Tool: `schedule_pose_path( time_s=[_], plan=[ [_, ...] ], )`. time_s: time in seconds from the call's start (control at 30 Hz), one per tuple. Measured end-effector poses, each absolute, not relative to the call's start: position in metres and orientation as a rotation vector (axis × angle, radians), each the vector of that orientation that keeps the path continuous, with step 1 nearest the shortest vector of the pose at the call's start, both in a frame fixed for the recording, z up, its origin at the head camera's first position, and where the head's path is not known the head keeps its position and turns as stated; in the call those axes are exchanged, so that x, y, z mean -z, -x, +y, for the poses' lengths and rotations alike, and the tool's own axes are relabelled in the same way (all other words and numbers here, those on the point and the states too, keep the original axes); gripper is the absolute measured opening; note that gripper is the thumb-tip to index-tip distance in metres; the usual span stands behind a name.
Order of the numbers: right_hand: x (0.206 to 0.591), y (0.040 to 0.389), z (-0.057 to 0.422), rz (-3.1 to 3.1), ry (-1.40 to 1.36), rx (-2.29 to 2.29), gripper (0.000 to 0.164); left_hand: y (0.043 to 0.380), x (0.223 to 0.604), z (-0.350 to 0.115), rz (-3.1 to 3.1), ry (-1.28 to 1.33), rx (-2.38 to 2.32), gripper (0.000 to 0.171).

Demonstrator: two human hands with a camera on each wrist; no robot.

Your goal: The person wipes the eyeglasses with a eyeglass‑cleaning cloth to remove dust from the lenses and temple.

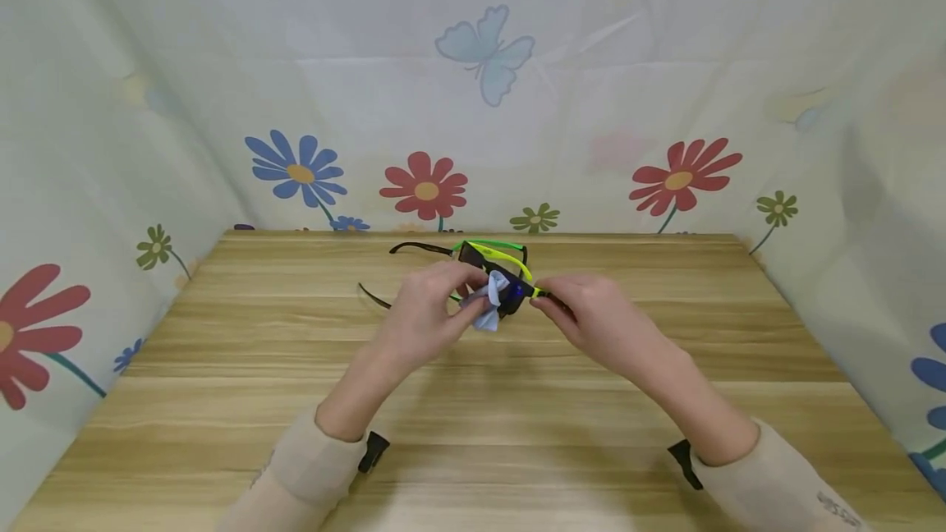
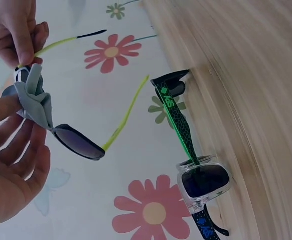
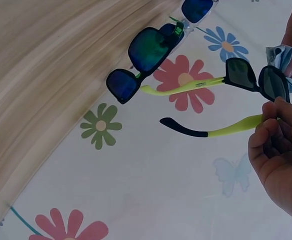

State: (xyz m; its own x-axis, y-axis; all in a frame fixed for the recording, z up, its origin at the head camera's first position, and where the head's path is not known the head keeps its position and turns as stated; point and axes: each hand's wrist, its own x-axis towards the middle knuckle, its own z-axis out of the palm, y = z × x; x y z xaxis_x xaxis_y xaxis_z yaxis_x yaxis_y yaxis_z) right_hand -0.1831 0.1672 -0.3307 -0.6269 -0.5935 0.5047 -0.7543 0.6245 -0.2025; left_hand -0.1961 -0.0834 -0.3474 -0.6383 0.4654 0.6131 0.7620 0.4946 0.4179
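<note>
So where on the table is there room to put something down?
The table looks bare at the front between the sleeves, and beyond each sleeve to the side edges. It's crowded at the back middle: clear-framed sunglasses and green-and-black sunglasses lie there, and near them the left hand holds a cloth, the right hand yellow-armed sunglasses.

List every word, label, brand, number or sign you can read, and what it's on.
None reads for certain.
Green mark on the black-green temple: letter-like, too blurred.
Blue mark on the dark temple: too blurred.
Tiny print on one yellow temple: too small.
Dark print on the right sleeve: too blurred.
</note>
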Motion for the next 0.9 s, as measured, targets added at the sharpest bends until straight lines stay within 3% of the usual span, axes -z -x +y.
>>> schedule_pose_path(
  time_s=[0.9],
  plan=[
    [0.329,0.181,0.162,-2.412,-1.141,-0.426,0.007,0.185,0.347,-0.073,-2.085,1.035,0.664,0.019]
  ],
)
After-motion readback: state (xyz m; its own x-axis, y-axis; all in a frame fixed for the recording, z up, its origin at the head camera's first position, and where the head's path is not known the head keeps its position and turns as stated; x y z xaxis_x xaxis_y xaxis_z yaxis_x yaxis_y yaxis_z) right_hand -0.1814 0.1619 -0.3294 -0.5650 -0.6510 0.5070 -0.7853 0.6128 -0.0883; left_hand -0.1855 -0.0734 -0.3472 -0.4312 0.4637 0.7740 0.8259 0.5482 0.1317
